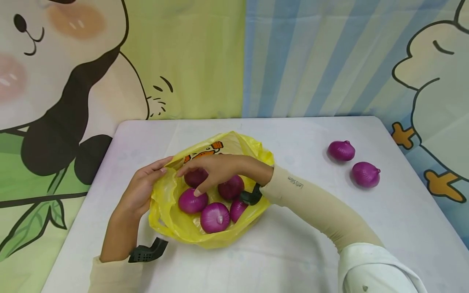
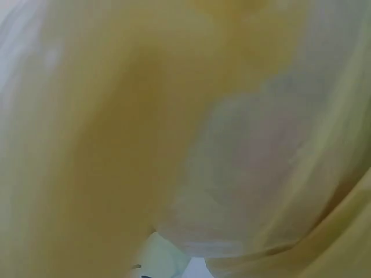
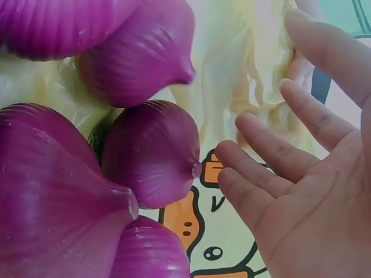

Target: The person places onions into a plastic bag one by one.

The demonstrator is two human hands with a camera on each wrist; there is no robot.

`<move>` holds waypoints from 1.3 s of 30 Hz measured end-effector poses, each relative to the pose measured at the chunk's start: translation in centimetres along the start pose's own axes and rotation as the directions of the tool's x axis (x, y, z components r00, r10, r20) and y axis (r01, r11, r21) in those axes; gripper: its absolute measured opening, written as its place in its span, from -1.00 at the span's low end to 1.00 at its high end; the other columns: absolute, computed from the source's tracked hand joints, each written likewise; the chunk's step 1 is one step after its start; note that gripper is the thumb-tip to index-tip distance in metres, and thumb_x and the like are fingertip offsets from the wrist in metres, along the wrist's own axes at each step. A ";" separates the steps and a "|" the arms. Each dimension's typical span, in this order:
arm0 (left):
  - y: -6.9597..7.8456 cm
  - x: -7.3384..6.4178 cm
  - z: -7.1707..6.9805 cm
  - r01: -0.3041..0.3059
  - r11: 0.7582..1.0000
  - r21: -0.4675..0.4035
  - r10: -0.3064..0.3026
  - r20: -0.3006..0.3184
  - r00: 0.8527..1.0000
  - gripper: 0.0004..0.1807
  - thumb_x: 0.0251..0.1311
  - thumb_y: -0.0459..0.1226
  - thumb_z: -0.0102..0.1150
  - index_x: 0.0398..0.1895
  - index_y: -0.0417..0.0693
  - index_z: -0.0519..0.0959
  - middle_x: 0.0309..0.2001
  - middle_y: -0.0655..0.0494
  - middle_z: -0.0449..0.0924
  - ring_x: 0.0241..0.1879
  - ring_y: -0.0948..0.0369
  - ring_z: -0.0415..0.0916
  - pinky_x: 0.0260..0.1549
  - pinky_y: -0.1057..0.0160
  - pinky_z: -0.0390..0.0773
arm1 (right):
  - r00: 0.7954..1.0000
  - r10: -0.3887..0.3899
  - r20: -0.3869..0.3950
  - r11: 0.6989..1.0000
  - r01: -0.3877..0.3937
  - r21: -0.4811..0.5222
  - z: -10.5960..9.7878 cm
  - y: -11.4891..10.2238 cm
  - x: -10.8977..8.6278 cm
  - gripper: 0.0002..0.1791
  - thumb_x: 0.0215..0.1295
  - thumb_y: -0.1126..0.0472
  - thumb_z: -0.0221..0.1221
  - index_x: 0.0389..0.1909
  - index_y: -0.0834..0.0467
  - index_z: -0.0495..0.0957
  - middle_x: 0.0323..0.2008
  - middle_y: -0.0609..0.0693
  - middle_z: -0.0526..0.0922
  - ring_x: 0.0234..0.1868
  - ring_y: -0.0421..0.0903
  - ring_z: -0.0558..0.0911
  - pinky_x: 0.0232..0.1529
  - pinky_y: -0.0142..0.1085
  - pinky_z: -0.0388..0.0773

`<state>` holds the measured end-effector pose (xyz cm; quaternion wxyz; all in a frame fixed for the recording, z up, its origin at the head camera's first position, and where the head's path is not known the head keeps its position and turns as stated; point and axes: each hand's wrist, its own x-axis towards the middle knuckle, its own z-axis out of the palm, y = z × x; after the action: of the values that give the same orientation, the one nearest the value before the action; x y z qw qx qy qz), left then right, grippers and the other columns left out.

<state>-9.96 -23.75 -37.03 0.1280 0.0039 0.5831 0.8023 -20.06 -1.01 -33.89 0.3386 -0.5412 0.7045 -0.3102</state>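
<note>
A yellow plastic bag [image 1: 216, 241] with a cartoon print stands with its mouth spread wide. Inside it lie several purple onions [image 1: 215, 217]. At the bag's left rim my left hand [image 1: 141, 190] pinches the plastic between thumb and fingers. My right hand [image 1: 216, 167] reaches into the mouth from the right, over the onions. In the right wrist view its fingers [image 3: 275, 145] are spread and hold nothing, beside an onion [image 3: 152, 153]. Blurred yellow plastic [image 2: 116, 145] fills most of the left wrist view.
Two more onions, one farther back [image 1: 341, 151] and one nearer [image 1: 365, 175], lie on the right side of the white-covered table [image 1: 293, 252]. A cartoon-printed cloth [image 1: 205, 61] hangs behind the table. Black wrist cameras [image 1: 148, 250] sit on both wrists.
</note>
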 end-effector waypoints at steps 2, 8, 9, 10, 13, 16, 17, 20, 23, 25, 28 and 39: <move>0.0 0.0 0.0 0.000 1.000 -0.004 0.000 0.000 1.000 -0.56 0.52 -0.33 -0.21 0.40 -0.25 0.25 0.26 -0.10 0.26 0.10 0.18 0.52 0.08 0.16 0.48 | 1.000 -0.020 -0.005 1.000 0.020 0.007 -0.1 -0.1 -0.2 -0.33 0.23 0.18 0.33 0.34 0.15 0.35 0.28 -0.07 0.41 0.33 -0.14 0.32 0.35 -0.25 0.25; 0.1 -0.1 -0.1 0.006 1.000 0.000 -0.006 -0.016 1.000 -0.55 0.52 -0.31 -0.18 0.40 -0.23 0.27 0.27 -0.09 0.26 0.12 0.17 0.50 0.08 0.19 0.49 | 0.999 -0.028 -0.018 0.999 0.028 0.024 -0.5 -0.4 -0.9 -0.34 0.22 0.14 0.34 0.32 0.20 0.37 0.27 0.00 0.42 0.29 -0.06 0.36 0.32 -0.24 0.30; 0.1 -0.1 -0.1 0.006 1.000 0.002 -0.005 -0.018 1.000 -0.55 0.51 -0.31 -0.17 0.40 -0.23 0.27 0.27 -0.08 0.26 0.12 0.16 0.50 0.08 0.19 0.49 | 0.999 -0.030 -0.023 0.999 0.030 0.025 -0.6 -0.4 -1.0 -0.34 0.22 0.14 0.34 0.32 0.21 0.37 0.26 0.01 0.42 0.28 -0.05 0.37 0.31 -0.23 0.32; 0.1 -0.1 -0.1 0.007 1.000 0.002 -0.007 -0.022 1.000 -0.55 0.51 -0.31 -0.17 0.40 -0.22 0.27 0.27 -0.08 0.26 0.13 0.15 0.49 0.08 0.19 0.49 | 0.999 -0.033 -0.029 0.999 0.034 0.024 -0.7 -0.5 -1.2 -0.34 0.23 0.13 0.34 0.31 0.21 0.37 0.26 0.02 0.42 0.28 -0.05 0.37 0.30 -0.22 0.34; 0.1 -0.2 -0.1 0.006 1.000 -0.010 -0.007 -0.025 1.000 -0.56 0.51 -0.31 -0.16 0.39 -0.22 0.29 0.26 -0.07 0.27 0.14 0.13 0.49 0.08 0.19 0.48 | 0.998 -0.042 -0.044 0.999 0.043 0.023 -1.1 -0.6 -1.9 -0.36 0.24 0.14 0.32 0.31 0.21 0.37 0.26 0.05 0.42 0.25 -0.02 0.39 0.25 -0.23 0.39; 0.1 -0.2 -0.2 0.006 1.000 -0.028 -0.006 -0.016 1.000 -0.57 0.51 -0.32 -0.17 0.38 -0.21 0.30 0.27 -0.09 0.27 0.14 0.11 0.49 0.08 0.17 0.48 | 0.997 -0.041 -0.061 0.999 0.043 0.032 -1.4 -0.5 -2.7 -0.37 0.25 0.14 0.31 0.31 0.20 0.37 0.26 0.07 0.43 0.25 -0.01 0.38 0.24 -0.26 0.38; 0.1 -0.2 -0.2 0.005 1.000 -0.031 -0.006 -0.012 1.000 -0.57 0.52 -0.32 -0.18 0.38 -0.21 0.30 0.27 -0.09 0.27 0.14 0.11 0.49 0.08 0.17 0.48 | 0.997 -0.033 -0.069 0.999 0.036 0.031 -1.5 -0.5 -3.1 -0.37 0.25 0.12 0.31 0.31 0.19 0.38 0.26 0.06 0.43 0.25 -0.03 0.39 0.24 -0.27 0.38; 0.0 -0.2 -0.2 0.008 0.999 -0.036 -0.008 -0.007 1.000 -0.58 0.52 -0.32 -0.20 0.38 -0.19 0.31 0.28 -0.09 0.27 0.15 0.11 0.48 0.08 0.16 0.48 | 0.995 -0.021 -0.097 0.999 0.024 0.032 -1.8 -0.2 -4.0 -0.37 0.24 0.10 0.32 0.31 0.14 0.39 0.24 -0.01 0.46 0.25 -0.13 0.38 0.28 -0.22 0.35; 0.0 -0.2 -0.2 0.008 0.999 -0.034 -0.008 -0.010 1.000 -0.58 0.52 -0.32 -0.19 0.37 -0.18 0.32 0.27 -0.08 0.27 0.15 0.11 0.48 0.08 0.16 0.48 | 0.990 -0.032 -0.137 0.999 0.036 0.023 -2.1 0.0 -4.9 -0.37 0.23 0.07 0.32 0.31 0.11 0.41 0.22 -0.10 0.47 0.23 -0.22 0.38 0.27 -0.14 0.37; 0.0 -0.2 -0.2 0.009 0.999 -0.036 -0.010 -0.014 1.000 -0.59 0.52 -0.32 -0.18 0.36 -0.18 0.33 0.27 -0.08 0.28 0.15 0.11 0.48 0.08 0.16 0.48 | 0.984 -0.054 -0.170 0.998 0.060 0.033 -2.3 0.1 -5.5 -0.39 0.24 0.08 0.32 0.30 0.10 0.43 0.22 -0.12 0.47 0.24 -0.23 0.39 0.27 -0.13 0.38; 0.0 -0.2 -0.1 0.008 0.999 -0.043 -0.008 -0.012 1.000 -0.59 0.51 -0.31 -0.17 0.35 -0.18 0.35 0.25 -0.07 0.31 0.14 0.11 0.49 0.07 0.16 0.49 | 0.972 -0.066 -0.224 0.994 0.084 0.073 -2.7 0.2 -6.7 -0.42 0.26 0.13 0.31 0.29 0.14 0.43 0.23 -0.10 0.47 0.25 -0.21 0.40 0.30 -0.17 0.35; 0.0 -0.1 -0.1 0.015 0.998 -0.058 -0.016 -0.009 1.000 -0.58 0.51 -0.32 -0.18 0.37 -0.18 0.34 0.25 -0.07 0.31 0.13 0.12 0.49 0.09 0.13 0.46 | 0.922 -0.075 -0.379 0.987 0.122 0.101 -3.6 0.6 -12.6 -0.44 0.28 0.28 0.26 0.31 0.16 0.40 0.27 -0.03 0.43 0.32 -0.11 0.36 0.39 -0.17 0.20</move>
<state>-9.84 -23.82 -37.04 0.1316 -0.0080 0.5601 0.8179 -20.99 11.62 -30.47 0.2148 -0.4852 0.7073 -0.4670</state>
